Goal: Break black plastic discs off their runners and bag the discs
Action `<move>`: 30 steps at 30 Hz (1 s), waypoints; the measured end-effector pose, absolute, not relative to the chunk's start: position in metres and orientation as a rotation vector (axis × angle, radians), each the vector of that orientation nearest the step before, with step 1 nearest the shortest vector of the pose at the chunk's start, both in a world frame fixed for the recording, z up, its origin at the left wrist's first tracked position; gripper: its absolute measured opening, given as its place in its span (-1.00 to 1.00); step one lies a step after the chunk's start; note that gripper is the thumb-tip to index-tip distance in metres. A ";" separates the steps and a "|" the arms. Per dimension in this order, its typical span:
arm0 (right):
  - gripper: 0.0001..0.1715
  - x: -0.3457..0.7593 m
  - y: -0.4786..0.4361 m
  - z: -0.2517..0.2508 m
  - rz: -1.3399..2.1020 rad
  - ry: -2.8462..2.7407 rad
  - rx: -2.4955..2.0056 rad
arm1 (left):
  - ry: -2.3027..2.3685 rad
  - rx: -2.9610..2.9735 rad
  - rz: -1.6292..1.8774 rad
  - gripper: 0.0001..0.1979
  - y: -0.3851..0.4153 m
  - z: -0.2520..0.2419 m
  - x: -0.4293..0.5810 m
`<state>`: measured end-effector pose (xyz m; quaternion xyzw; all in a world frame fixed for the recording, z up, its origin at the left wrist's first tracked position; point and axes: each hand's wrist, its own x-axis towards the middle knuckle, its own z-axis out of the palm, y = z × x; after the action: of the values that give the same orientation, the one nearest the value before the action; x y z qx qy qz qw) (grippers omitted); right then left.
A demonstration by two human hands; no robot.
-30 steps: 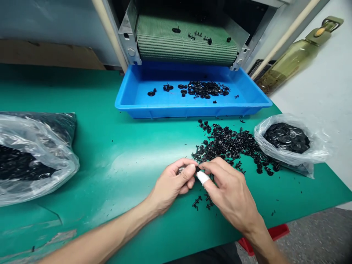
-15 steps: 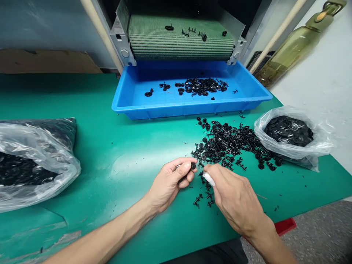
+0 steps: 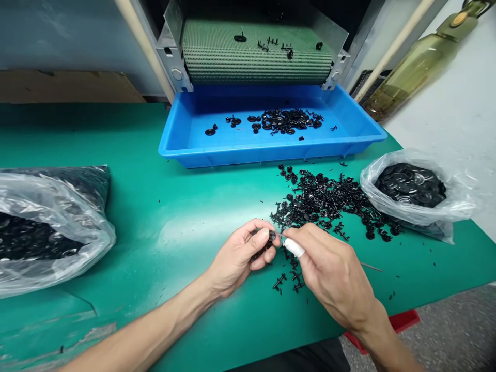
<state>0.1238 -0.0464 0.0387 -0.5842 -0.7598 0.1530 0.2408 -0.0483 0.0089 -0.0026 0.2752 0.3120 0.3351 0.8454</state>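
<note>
At far left, an open plastic bag (image 3: pixel 93 232) holds many black parts. Near the centre, the person's left hand (image 3: pixel 236 253) pinches a round black part (image 3: pixel 272 235), apparently mid-work, with more dark pieces in its curled fingers. Beside it, the right hand (image 3: pixel 335 274) is closed around what looks like a thin rod (image 3: pixel 371 267). Right of centre, the loose pile (image 3: pixel 321 199) suggests plenty is left; which pieces are finished cannot be told

Black parts (image 3: pixel 272 235) half-hidden within left hand (image 3: pixel 241 250)
</note>
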 end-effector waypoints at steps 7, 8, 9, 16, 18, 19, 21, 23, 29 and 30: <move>-0.67 0.128 -0.047 0.040 0.257 -2.198 -1.574 | 0.682 0.536 0.678 -0.73 0.012 -0.002 -0.050; -0.66 0.128 -0.047 0.041 0.233 -2.228 -1.574 | 0.676 0.544 0.674 -0.73 0.012 -0.003 -0.050; -0.65 0.127 -0.046 0.041 0.210 -2.257 -1.575 | 0.670 0.556 0.671 -0.72 0.012 -0.003 -0.049; -0.68 0.124 -0.043 0.041 0.161 -2.361 -1.539 | 0.705 0.596 0.653 -0.69 0.009 -0.004 -0.048; -0.68 0.123 -0.042 0.041 0.134 -2.376 -1.528 | 0.723 0.609 0.642 -0.68 0.009 -0.004 -0.047; -0.68 0.123 -0.042 0.042 0.121 -2.381 -1.523 | 0.735 0.619 0.638 -0.67 0.009 -0.003 -0.047; -0.67 0.123 -0.042 0.042 0.088 -2.388 -1.521 | 0.754 0.645 0.631 -0.66 0.009 -0.003 -0.048; -0.66 0.122 -0.042 0.040 0.005 -2.396 -1.533 | 0.764 0.685 0.629 -0.65 0.009 -0.003 -0.048; -0.65 0.105 -0.047 0.016 -0.069 -2.225 -1.645 | 0.799 0.712 0.699 -0.66 0.007 -0.005 -0.044; -0.64 0.100 -0.048 0.011 -0.034 -2.139 -1.673 | 0.806 0.691 0.723 -0.66 0.005 -0.005 -0.042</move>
<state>0.0997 -0.0485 0.0112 -0.6021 -0.7699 -0.0124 0.2112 -0.0420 0.0054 -0.0052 0.3223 0.3759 0.3370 0.8008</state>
